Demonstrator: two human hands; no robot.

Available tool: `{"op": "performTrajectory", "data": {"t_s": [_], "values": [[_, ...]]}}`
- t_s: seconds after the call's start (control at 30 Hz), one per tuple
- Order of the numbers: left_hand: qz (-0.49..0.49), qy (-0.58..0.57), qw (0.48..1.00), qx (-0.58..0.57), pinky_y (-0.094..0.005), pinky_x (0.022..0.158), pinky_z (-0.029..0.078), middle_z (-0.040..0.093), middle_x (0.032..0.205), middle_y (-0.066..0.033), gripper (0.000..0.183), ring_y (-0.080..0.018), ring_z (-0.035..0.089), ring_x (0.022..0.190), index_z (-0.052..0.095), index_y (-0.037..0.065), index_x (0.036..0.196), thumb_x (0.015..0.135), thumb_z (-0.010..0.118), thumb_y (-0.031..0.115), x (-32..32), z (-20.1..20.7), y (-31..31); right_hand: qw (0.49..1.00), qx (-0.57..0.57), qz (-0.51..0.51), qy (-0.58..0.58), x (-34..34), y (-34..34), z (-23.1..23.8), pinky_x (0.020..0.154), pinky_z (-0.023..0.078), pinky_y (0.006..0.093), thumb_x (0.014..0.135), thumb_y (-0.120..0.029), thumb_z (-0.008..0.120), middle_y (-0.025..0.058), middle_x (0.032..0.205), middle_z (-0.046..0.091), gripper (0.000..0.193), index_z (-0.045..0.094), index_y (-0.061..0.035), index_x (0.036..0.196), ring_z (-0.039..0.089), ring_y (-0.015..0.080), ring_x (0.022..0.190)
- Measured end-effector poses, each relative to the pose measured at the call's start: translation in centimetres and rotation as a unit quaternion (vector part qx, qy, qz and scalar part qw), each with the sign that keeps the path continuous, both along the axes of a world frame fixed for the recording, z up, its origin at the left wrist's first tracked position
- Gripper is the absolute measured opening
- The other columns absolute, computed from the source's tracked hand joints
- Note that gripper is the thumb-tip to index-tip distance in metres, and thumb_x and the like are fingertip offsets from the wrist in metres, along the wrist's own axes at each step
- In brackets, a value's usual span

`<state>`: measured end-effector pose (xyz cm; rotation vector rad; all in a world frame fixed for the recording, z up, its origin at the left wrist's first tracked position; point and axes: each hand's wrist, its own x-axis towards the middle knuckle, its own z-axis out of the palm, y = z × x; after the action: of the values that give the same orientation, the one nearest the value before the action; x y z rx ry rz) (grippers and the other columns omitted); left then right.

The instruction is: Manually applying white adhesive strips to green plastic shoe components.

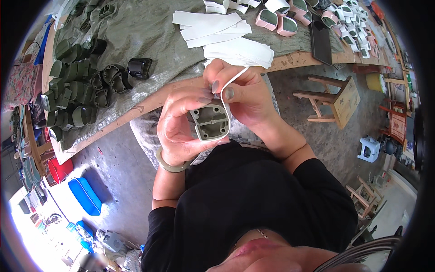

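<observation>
My left hand point(171, 119) grips a hollow D-shaped shoe heel point(211, 122), fingers and thumb closed around its sides. Its open face is toward me, showing grey-green ribs and round screw posts inside a pale rim. A narrow white strip point(236, 76) curves along the heel's far right side, its free end sticking up to the right. My right hand point(250, 102) pinches this strip between thumb and fingers beside the heel. The fingertips of both hands meet at the heel's far edge, where the strip's other end is hidden.
Beyond my hands a cloth-covered table point(149, 41) bears flat white strips point(235, 50), dark green heels point(74, 88) on the left, and white and pink heels point(286, 26) at the far right. A dark flat tablet-like slab point(320, 41) lies near its edge. A wooden stool point(335, 97) stands right.
</observation>
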<state>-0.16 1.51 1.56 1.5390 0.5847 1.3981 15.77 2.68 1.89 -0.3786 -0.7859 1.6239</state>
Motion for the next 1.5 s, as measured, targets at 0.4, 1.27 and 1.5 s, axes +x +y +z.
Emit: {"op": "performTrajectory", "data": {"t_s": [0.4, 1.27, 1.5], "values": [[-0.079, -0.12, 0.975, -0.172, -0.0411, 0.108, 0.035, 0.031, 0.148, -0.0264, 0.12, -0.0348, 0.038, 0.135, -0.007, 0.006, 0.151, 0.074, 0.081, 0.032, 1.4, 0.7, -1.3, 0.998, 0.005, 0.024, -0.065, 1.0, -0.6, 0.9, 0.07, 0.043, 0.0242, 0.074, -0.007, 0.077, 0.0059, 0.087, 0.054, 0.018, 0.069, -0.0001, 0.088, 0.053, 0.0154, 0.082], [0.083, 0.154, 0.981, 0.082, -0.0313, 0.064, 0.052, 0.061, 0.077, -0.0107, 0.041, -0.0239, 0.061, 0.066, 0.059, 0.001, 0.094, 0.064, 0.081, 0.018, 0.1, 0.8, -1.1, 0.992, -0.001, 0.008, -0.123, 0.2, -1.3, 1.3, 0.071, 0.039, 0.0254, 0.081, -0.012, 0.07, 0.006, 0.083, 0.053, 0.013, 0.064, -0.0001, 0.081, 0.049, 0.0141, 0.079], [0.074, 0.176, 0.98, 0.057, -0.0305, 0.075, 0.052, 0.061, 0.106, -0.0162, 0.037, -0.024, 0.063, 0.089, 0.06, 0.003, 0.102, 0.069, 0.075, 0.004, 0.0, 0.4, -0.4, 0.95, 0.116, -0.058, -0.283, 1.1, -0.5, 1.3, 0.059, 0.039, 0.0235, 0.076, -0.003, 0.074, 0.0017, 0.08, 0.054, 0.01, 0.07, -0.0036, 0.085, 0.05, 0.0102, 0.07]]}}
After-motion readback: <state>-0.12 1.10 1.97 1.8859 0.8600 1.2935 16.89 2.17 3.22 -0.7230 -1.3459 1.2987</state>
